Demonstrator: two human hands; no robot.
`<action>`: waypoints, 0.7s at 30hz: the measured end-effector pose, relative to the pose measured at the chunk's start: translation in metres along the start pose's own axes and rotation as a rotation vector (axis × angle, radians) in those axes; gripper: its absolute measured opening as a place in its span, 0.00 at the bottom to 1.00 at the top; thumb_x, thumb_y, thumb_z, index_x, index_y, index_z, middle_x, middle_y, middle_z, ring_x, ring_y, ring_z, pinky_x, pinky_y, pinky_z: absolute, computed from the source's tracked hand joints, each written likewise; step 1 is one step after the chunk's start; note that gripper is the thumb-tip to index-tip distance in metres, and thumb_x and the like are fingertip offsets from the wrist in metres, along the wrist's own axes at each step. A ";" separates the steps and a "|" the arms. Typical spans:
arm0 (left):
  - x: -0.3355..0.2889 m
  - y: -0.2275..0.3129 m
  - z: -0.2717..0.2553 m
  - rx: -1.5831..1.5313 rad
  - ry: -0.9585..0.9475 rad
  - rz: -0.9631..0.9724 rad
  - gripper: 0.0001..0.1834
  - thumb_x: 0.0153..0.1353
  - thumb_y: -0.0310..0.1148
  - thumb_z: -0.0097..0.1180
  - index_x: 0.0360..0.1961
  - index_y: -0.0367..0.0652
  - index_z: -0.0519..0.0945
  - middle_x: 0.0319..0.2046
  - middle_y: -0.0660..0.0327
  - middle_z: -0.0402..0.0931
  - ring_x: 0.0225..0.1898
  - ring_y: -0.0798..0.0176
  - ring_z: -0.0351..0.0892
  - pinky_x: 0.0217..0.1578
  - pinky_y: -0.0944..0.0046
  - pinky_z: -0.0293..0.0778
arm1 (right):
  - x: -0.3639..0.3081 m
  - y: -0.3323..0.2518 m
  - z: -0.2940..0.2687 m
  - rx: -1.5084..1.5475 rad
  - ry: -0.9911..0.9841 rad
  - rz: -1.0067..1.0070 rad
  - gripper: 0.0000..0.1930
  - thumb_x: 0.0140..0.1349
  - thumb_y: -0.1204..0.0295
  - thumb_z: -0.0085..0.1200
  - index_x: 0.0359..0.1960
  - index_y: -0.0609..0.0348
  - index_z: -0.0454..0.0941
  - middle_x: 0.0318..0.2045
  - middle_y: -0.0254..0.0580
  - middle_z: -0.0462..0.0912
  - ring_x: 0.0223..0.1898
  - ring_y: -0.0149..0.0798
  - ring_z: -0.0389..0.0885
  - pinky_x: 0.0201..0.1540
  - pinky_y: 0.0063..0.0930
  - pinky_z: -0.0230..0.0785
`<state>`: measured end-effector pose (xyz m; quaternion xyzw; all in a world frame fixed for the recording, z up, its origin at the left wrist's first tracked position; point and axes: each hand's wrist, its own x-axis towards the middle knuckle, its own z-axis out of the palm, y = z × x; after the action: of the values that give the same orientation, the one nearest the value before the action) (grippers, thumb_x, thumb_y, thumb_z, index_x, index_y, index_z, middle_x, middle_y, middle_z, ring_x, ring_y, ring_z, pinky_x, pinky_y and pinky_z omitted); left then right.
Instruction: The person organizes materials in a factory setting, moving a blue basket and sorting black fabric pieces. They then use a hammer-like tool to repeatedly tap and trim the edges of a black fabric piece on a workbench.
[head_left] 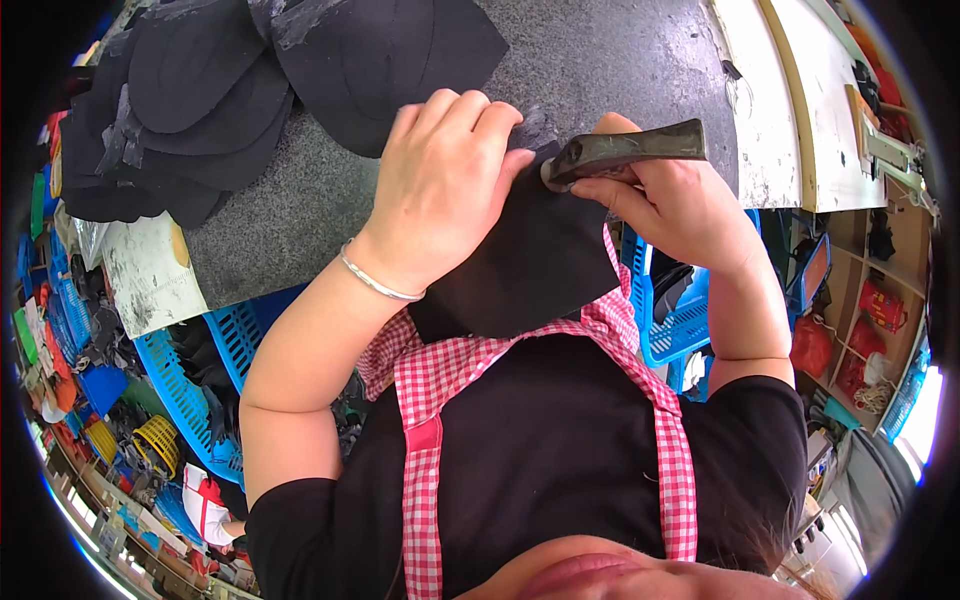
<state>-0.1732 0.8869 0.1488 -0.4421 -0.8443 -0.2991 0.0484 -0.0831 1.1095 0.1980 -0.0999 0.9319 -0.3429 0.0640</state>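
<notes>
A hammer (640,146) with a dark, worn metal head is gripped in my right hand (690,205), its round face down against a black sheet piece (530,255). That piece, flat and curved in outline, lies at the table's near edge and hangs over it toward my apron. My left hand (440,190) is closed at the piece's upper left, thumb along its edge beside the hammer face; its fingertips are partly hidden. Just beyond my fingers, a clear, shiny film-like scrap (537,125) touches the piece's far end.
More black cut pieces (205,90) lie overlapped at the far left of the dark speckled tabletop (620,60). Blue plastic baskets (175,380) stand below on both sides. Shelves (880,260) are at the right, and another person's arm (232,528) shows at the lower left.
</notes>
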 end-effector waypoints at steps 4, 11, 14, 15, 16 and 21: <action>-0.001 -0.001 0.006 -0.114 0.017 -0.095 0.17 0.56 0.28 0.72 0.47 0.39 0.82 0.37 0.55 0.80 0.42 0.49 0.83 0.42 0.53 0.79 | 0.007 0.004 -0.003 -0.028 0.070 -0.008 0.08 0.70 0.71 0.64 0.44 0.62 0.82 0.29 0.43 0.79 0.29 0.41 0.79 0.34 0.35 0.71; 0.003 -0.003 0.005 -0.123 0.059 -0.057 0.16 0.56 0.26 0.72 0.46 0.38 0.85 0.36 0.55 0.81 0.39 0.49 0.83 0.41 0.54 0.79 | 0.024 0.008 0.001 -0.139 0.143 -0.037 0.09 0.70 0.69 0.63 0.43 0.62 0.82 0.28 0.47 0.78 0.28 0.47 0.80 0.33 0.37 0.71; 0.003 -0.011 0.010 -0.144 0.090 -0.043 0.13 0.56 0.24 0.71 0.44 0.39 0.88 0.35 0.56 0.82 0.38 0.51 0.83 0.40 0.55 0.80 | 0.024 0.007 0.002 -0.164 0.132 -0.008 0.09 0.70 0.69 0.63 0.42 0.63 0.81 0.28 0.47 0.79 0.29 0.50 0.80 0.33 0.38 0.72; 0.002 -0.013 0.011 -0.153 0.104 -0.035 0.12 0.56 0.23 0.71 0.43 0.39 0.88 0.34 0.57 0.82 0.38 0.52 0.83 0.40 0.56 0.80 | 0.024 0.007 0.002 -0.167 0.130 0.002 0.09 0.70 0.68 0.63 0.42 0.63 0.81 0.29 0.48 0.79 0.29 0.51 0.80 0.33 0.38 0.72; 0.001 -0.015 0.012 -0.161 0.118 -0.028 0.11 0.56 0.23 0.70 0.42 0.39 0.89 0.34 0.58 0.82 0.38 0.53 0.83 0.39 0.57 0.80 | 0.025 0.008 0.001 -0.163 0.124 -0.004 0.09 0.70 0.69 0.63 0.42 0.63 0.81 0.28 0.47 0.79 0.29 0.50 0.80 0.33 0.38 0.72; 0.000 -0.019 0.014 -0.074 0.120 0.099 0.11 0.55 0.22 0.68 0.40 0.40 0.89 0.31 0.65 0.79 0.36 0.59 0.80 0.39 0.60 0.80 | 0.024 0.013 0.002 -0.144 0.116 -0.019 0.09 0.70 0.70 0.63 0.43 0.63 0.81 0.29 0.47 0.78 0.28 0.48 0.80 0.33 0.37 0.71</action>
<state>-0.1857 0.8865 0.1284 -0.4661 -0.8052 -0.3534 0.0970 -0.1083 1.1124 0.1871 -0.0932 0.9552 -0.2810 -0.0007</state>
